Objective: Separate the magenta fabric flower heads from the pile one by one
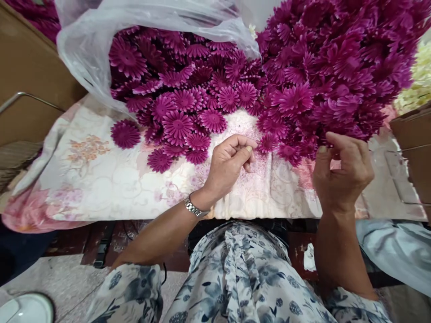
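Observation:
Magenta artificial flower heads (178, 126) with narrow, pale-tipped petals spread over the table in a loose heap. My left hand (230, 161), with a metal-banded watch (194, 207) at the wrist, is closed in a pinch in front of them. Whatever its fingertips hold, if anything, is too small to make out. One small flower head (267, 142) lies just right of those fingertips. At the front of the taller magenta flower pile (323, 76), my right hand (344, 172) has its thumb and forefinger apart, with no held object visible; its other fingers are curled and partly hidden.
A translucent plastic bag (89, 45) opens over the heap's back left. A floral cloth (111, 188) covers the table. Cardboard boxes stand at left (30, 67) and right (412, 148), with cream flowers (417, 76) behind the right one. A single flower head (125, 133) lies apart at left.

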{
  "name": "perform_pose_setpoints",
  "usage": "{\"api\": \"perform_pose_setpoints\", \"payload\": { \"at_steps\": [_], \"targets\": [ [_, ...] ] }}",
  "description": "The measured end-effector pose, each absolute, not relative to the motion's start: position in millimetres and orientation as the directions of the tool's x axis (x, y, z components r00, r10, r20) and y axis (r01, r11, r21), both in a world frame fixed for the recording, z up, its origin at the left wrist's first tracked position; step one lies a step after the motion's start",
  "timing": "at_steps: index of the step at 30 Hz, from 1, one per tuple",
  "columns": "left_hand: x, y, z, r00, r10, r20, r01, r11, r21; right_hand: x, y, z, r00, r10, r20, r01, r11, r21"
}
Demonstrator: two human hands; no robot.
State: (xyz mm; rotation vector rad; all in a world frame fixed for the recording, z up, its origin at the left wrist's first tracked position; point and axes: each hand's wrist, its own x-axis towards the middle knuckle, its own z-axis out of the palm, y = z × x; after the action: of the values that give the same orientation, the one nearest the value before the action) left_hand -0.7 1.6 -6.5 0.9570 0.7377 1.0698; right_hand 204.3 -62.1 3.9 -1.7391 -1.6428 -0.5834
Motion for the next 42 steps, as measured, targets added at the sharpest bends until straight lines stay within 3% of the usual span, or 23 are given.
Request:
{"api": "perform_pose_setpoints", "payload": {
  "at_steps": [5,11,21,24,28,30,33,36,39,42],
  "targets": [
    [-30.7,11.8,19.3,0.163,0.978,0.129,-0.417,-0.050,0.908,183.3,-61.7,-5.6,-0.119,0.691,0.713,0.966,0.246,-0.077],
    [-86.6,26.3,42.2,-0.100,0.945,0.311,-0.330,-0.327,0.886,147.5,-43.1,5.3,-0.411,0.751,0.518,0.819,0.553,-0.152],
    [-105.7,23.3,24.6,-0.111,0.981,0.160,-0.306,-0.187,0.934,40.0,34.0,2.7,-0.602,0.764,0.232,0.777,0.627,-0.049],
    [-108.3,22.7,17.5,-0.097,0.989,0.112,-0.303,-0.136,0.943,43.4,44.5,-1.1,-0.564,0.784,0.258,0.770,0.613,-0.180],
    [-100.3,17.7,9.3,-0.078,0.997,0.004,-0.335,-0.030,0.942,67.1,43.7,3.7,-0.336,0.825,0.456,0.721,0.536,-0.439],
    [-89.7,12.6,5.4,-0.042,0.995,-0.094,-0.407,0.069,0.911,77.1,36.3,8.5,-0.238,0.814,0.530,0.698,0.522,-0.490],
    [-70.2,5.2,1.3,0.142,0.954,-0.263,-0.579,0.296,0.760,83.4,18.4,13.0,-0.264,0.741,0.617,0.719,0.578,-0.387],
    [-52.8,2.5,1.1,0.259,0.912,-0.316,-0.654,0.407,0.638,81.7,-1.8,11.3,-0.467,0.591,0.657,0.706,0.697,-0.125],
    [-41.4,4.2,3.5,0.249,0.922,-0.297,-0.616,0.388,0.686,81.7,-19.0,8.5,-0.613,0.485,0.624,0.652,0.756,0.053],
    [-35.3,6.6,5.9,0.158,0.948,-0.276,-0.575,0.316,0.755,91.5,-31.1,10.0,-0.598,0.489,0.635,0.639,0.769,0.010]
  ]
}}
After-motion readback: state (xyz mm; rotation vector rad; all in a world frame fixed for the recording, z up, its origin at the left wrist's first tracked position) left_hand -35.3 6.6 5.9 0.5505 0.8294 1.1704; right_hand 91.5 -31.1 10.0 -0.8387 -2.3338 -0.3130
